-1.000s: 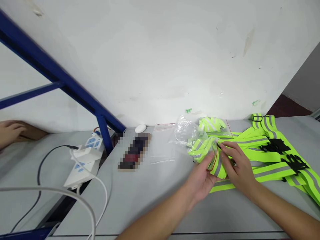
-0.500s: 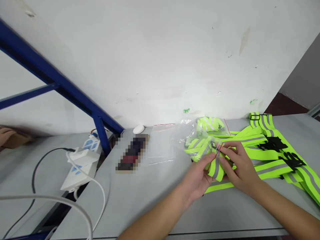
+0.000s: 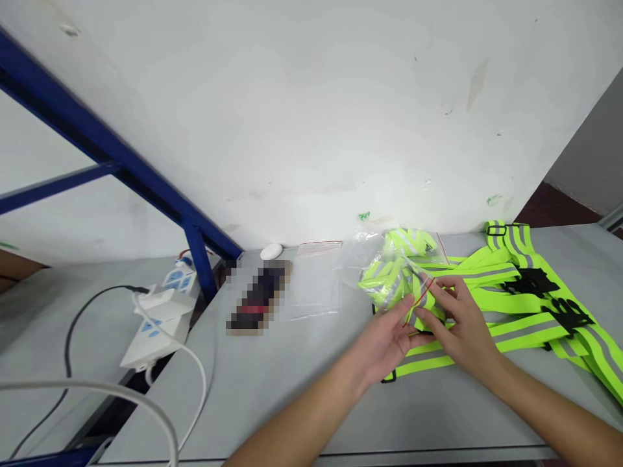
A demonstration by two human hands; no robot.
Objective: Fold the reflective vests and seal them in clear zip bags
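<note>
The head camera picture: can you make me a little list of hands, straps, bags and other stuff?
left hand: holds a clear bag, yellow-green strap bundle partly inside
right hand: fingers at that bag's red edge
loose straps: right side of the table
flat clear bag: on the table, left of both hands
round white thing: near the wall

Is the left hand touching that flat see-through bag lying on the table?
Apart. The head view shows grey tabletop between the left hand and the flat bag.
</note>
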